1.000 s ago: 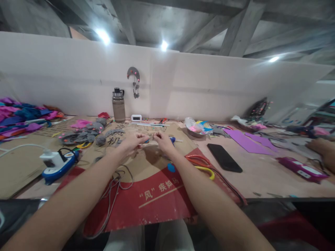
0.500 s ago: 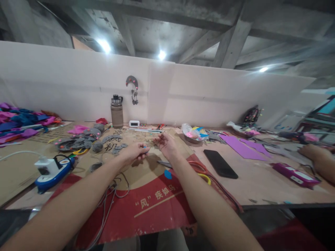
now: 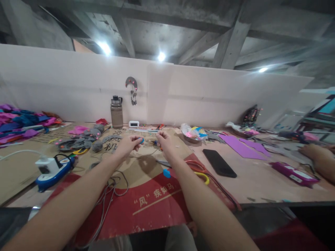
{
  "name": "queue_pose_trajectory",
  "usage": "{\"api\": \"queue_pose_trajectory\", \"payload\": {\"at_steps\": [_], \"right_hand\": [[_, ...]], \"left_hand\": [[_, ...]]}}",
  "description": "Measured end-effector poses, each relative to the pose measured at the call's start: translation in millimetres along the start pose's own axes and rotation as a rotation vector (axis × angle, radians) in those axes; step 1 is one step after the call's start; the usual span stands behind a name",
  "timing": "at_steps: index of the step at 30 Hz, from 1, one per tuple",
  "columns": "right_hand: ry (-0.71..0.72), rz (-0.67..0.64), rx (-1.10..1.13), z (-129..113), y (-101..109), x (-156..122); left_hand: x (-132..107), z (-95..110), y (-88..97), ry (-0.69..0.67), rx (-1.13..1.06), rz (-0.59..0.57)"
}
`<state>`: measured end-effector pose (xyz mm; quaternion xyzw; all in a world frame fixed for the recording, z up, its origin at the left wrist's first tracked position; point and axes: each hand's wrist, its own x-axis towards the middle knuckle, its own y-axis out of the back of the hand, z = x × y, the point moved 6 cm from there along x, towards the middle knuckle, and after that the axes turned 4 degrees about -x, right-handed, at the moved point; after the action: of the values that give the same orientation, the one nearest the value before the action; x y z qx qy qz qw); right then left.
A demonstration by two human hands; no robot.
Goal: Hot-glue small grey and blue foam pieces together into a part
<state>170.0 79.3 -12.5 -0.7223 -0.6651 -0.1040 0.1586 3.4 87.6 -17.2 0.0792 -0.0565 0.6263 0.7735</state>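
My left hand (image 3: 130,146) is closed in a pinch on a small blue piece (image 3: 141,141), which looks like felt. Facing it, a short gap away, my right hand (image 3: 164,142) has its fingertips pressed together; what they hold is too small to make out. A thin grey cord (image 3: 150,153) curves below and between the hands. Under my right forearm lie scissors with orange-red handles (image 3: 195,166), their blades partly hidden. Another blue piece (image 3: 166,173) rests on the red and brown cardboard (image 3: 154,205). Loose grey cord (image 3: 111,191) trails beside my left forearm.
A black phone (image 3: 219,163) and purple sheets (image 3: 242,148) lie to the right, near another person's hand (image 3: 310,151). At left stand a blue power strip (image 3: 53,177) and grey felt pieces (image 3: 78,141). A bottle (image 3: 116,113) stands by the white partition (image 3: 188,94).
My left hand has moved slightly left and up, and the blue piece in it shows more clearly. The gap between my hands has widened, and the fingers of my right hand have drawn together.
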Motion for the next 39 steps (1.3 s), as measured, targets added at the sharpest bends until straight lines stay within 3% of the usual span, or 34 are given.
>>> {"api": "queue_pose_trajectory", "payload": {"at_steps": [4, 11, 24, 28, 35, 39], "right_hand": [[0.110, -0.060, -0.270, -0.1, -6.4, -4.2], [0.190, -0.087, -0.442, -3.4, -12.8, -12.2], [0.194, -0.078, -0.546, -1.6, -15.1, -16.7], [0.166, -0.092, -0.530, 1.7, -17.1, -17.6], [0.147, -0.092, -0.551, 3.5, -20.0, -19.5], [0.124, -0.096, -0.576, 3.3, -21.1, -21.0]], "left_hand": [[-2.4, -4.2, -11.8, 0.029, -0.114, -0.074], [-11.3, 1.6, -16.2, 0.085, -0.086, -0.062], [-11.9, 0.5, -22.5, 0.059, -0.114, -0.139], [-12.7, -0.6, -20.5, 0.084, -0.072, -0.122], [-14.0, -6.7, -19.6, 0.174, -0.197, -0.100], [-13.0, -9.1, -25.7, 0.153, -0.161, -0.196]]}}
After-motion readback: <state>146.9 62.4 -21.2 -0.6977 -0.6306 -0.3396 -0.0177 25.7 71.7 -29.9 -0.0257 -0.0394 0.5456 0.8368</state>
